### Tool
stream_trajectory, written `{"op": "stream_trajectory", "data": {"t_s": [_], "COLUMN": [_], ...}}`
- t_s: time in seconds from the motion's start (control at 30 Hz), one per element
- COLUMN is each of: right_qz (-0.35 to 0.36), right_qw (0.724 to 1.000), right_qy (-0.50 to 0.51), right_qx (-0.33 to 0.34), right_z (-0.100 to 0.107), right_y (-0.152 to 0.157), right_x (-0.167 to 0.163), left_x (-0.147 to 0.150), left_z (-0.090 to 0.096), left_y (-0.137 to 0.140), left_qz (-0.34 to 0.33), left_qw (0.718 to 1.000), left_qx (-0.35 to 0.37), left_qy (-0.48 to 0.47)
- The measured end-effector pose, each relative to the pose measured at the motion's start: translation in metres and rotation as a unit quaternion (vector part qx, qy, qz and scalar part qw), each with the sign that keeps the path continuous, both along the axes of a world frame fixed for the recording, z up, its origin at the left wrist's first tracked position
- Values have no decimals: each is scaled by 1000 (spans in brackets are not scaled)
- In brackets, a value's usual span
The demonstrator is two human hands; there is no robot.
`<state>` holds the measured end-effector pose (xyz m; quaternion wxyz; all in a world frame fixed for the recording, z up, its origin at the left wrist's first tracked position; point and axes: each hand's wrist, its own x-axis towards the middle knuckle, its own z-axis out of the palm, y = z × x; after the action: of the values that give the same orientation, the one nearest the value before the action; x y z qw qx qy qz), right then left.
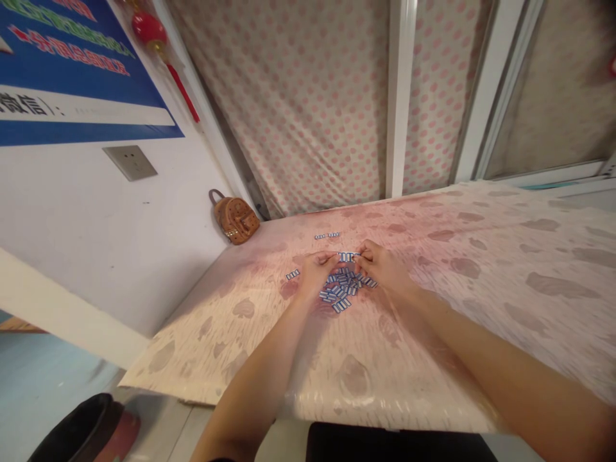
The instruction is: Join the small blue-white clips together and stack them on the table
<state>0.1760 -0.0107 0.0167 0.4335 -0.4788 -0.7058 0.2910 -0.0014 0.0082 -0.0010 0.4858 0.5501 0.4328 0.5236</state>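
Between both hands, above the table, is a small strip of blue-and-white pieces (348, 257), white panels edged in blue. The fingers of my left hand (317, 268) pinch its left end. At the right end, the closed fingers of my right hand (381, 264) grip it. Just below lies a loose pile of similar blue-and-white strips (341, 286), partly covered by my fingers. One separate strip (292, 274) rests left of my left hand. Farther back, two more short strips (327, 235) lie in a row. What is printed on them is too small to read.
A patterned cloth (353, 378) covers the table. At its back left corner a small brown backpack (237, 219) leans by the white wall. Behind the table hangs a dotted curtain (317, 115). A dark-rimmed bin (103, 430) stands on the floor at lower left.
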Motion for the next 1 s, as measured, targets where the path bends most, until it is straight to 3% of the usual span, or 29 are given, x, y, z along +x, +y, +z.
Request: {"op": "stream_trajectory", "data": {"t_s": [0.43,0.67,1.0], "right_qz": [6,6,-6], "right_qw": [1000,999,986], "right_qy": [21,35,-115], "right_qx": [-5,-9,118], "right_z": [-5,-9,-6], "right_y": [1,2,0], "right_x": [-3,-3,1], "left_x": [8,11,9], "left_z": [10,12,21], "left_y": [-13,-16,-26], "left_qz": [-12,21,53], "left_qw": [1000,999,996], "left_qx": [-24,-35,-48], "left_qy": [-11,28,53]}}
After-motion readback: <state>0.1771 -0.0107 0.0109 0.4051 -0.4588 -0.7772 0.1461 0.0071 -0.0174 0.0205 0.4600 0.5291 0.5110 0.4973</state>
